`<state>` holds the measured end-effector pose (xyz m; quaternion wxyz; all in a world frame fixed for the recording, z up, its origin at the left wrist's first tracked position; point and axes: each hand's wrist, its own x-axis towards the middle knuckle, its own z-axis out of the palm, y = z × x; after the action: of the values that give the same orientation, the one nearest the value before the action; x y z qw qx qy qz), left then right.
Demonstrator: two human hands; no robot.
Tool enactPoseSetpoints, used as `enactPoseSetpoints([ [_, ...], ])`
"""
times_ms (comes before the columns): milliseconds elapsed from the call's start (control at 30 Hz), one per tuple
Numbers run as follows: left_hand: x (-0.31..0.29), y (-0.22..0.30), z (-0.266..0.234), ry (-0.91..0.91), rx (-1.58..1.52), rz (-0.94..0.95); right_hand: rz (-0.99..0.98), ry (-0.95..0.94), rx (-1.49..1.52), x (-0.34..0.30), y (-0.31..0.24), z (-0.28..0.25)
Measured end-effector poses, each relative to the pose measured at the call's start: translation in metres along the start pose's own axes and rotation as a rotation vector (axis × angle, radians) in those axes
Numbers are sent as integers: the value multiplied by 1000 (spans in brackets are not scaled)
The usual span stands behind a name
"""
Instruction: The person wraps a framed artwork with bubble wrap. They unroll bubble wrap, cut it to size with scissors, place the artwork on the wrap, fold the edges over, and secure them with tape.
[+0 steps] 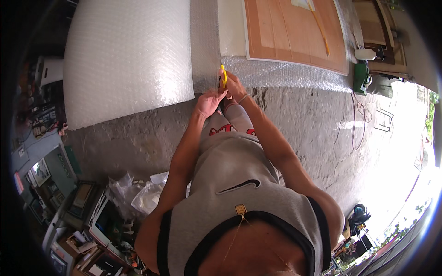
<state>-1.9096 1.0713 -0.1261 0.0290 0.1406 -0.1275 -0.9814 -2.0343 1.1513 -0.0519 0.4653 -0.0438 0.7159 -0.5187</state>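
Observation:
My right hand (pixel 235 86) is closed round a slim yellow tool (pixel 224 76), perhaps a cutter; its blade end cannot be made out. My left hand (pixel 210 103) is close beside it, fingers stretched toward the right hand and slightly blurred, with nothing visible in the palm. Both hands are at the near edge of the bubble wrap sheet (pixel 285 73). On that sheet lies a flat brown-backed panel with a white edge (pixel 294 34). To the left, a big roll of bubble wrap (pixel 131 55) rests on the sheet.
A green case (pixel 362 79) and a white bottle (pixel 365 54) stand right of the panel, near leaning frames (pixel 373 20). A cord (pixel 361 119) trails over the rough concrete floor (pixel 304 129). Crumpled clear plastic (pixel 147 195) and cluttered shelves (pixel 92 244) are at lower left.

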Motion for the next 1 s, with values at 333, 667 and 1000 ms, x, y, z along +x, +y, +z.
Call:
enactPoseSetpoints([
  [333, -2, -4, -10, -34, -95, 17, 32, -35, 133, 51, -47, -4],
  [667, -3, -8, -13, -100, -153, 13, 0, -22, 84, 81, -70, -9],
  [1000, -16, -1, 24, 278, -3, -26, -9, -79, 190, 93, -92, -13],
])
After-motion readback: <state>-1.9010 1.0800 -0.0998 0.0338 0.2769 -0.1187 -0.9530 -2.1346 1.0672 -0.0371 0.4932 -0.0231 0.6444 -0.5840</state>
